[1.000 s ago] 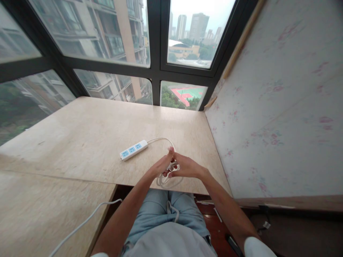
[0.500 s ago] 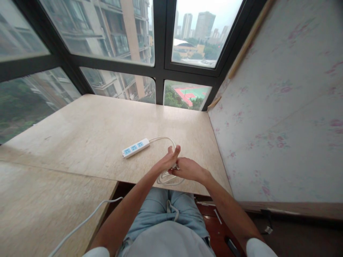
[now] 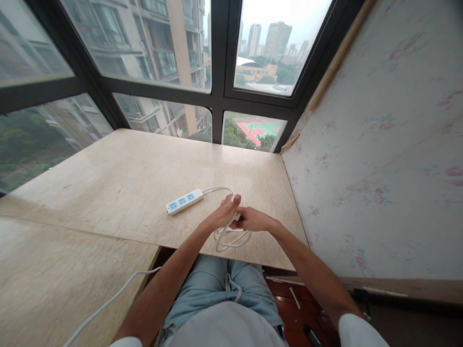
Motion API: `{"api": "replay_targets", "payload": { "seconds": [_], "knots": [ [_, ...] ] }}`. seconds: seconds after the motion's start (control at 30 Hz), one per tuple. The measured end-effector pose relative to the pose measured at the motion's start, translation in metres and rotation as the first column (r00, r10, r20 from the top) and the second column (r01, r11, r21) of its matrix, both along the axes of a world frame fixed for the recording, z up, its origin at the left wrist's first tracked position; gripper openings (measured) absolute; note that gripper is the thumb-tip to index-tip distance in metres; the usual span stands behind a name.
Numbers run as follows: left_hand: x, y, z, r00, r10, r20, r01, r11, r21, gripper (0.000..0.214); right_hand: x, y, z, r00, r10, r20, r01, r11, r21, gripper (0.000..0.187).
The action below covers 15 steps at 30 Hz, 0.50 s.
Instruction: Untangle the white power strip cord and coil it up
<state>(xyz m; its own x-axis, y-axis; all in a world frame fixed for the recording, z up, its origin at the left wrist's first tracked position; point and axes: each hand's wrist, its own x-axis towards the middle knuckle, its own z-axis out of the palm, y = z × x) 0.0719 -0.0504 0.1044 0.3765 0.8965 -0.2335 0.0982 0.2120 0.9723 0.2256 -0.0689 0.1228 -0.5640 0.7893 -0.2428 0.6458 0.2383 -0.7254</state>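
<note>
A white power strip [image 3: 184, 201] with blue socket faces lies on the pale tabletop. Its white power cord [image 3: 218, 187] arches from the strip's right end into my hands. My left hand [image 3: 224, 213] is closed around the cord, thumb pointing up. Touching it from the right, my right hand [image 3: 253, 219] has its fingers curled in, gripping a white piece of the cord that looks like the plug end [image 3: 236, 217]. Loose loops of the cord [image 3: 233, 245] hang below both hands, over the table's front edge area. The fingertips are partly hidden.
The marbled tabletop [image 3: 144, 168] runs to dark-framed windows [image 3: 217, 101]. A floral-papered wall [image 3: 361, 168] borders it on the right. Another white cable [image 3: 108, 302] crosses the lower left board and drops into a gap. My legs [image 3: 213, 284] are against the table's front edge.
Both hands have risen slightly away from me, and my left hand has shifted a little left. The cord loops below them hang more openly. The power strip stays in place.
</note>
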Motion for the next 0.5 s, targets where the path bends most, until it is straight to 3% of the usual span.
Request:
{"api": "replay_targets", "payload": {
  "seconds": [0.1,0.2,0.37,0.5],
  "knots": [
    [-0.015,0.001,0.005,0.999,-0.040,-0.019,0.041,0.994,0.104,0.058,0.009,0.002,0.003,0.996,-0.057,-0.065,0.062,0.994,0.089,0.018],
    [-0.032,0.002,-0.003,0.994,-0.030,0.104,0.012,0.985,0.169,0.062,0.020,0.003,0.016,0.982,-0.122,-0.143,0.137,0.985,0.101,0.014],
    [-0.053,-0.004,-0.047,0.960,0.027,0.278,-0.081,0.979,0.186,0.067,0.035,0.003,0.051,0.901,-0.191,-0.389,0.185,0.981,-0.052,0.027],
    [-0.056,-0.003,-0.082,0.977,0.211,-0.006,-0.191,0.896,0.402,0.057,0.037,0.002,0.073,0.816,-0.214,-0.537,0.199,0.976,-0.086,0.031]
  ]
}}
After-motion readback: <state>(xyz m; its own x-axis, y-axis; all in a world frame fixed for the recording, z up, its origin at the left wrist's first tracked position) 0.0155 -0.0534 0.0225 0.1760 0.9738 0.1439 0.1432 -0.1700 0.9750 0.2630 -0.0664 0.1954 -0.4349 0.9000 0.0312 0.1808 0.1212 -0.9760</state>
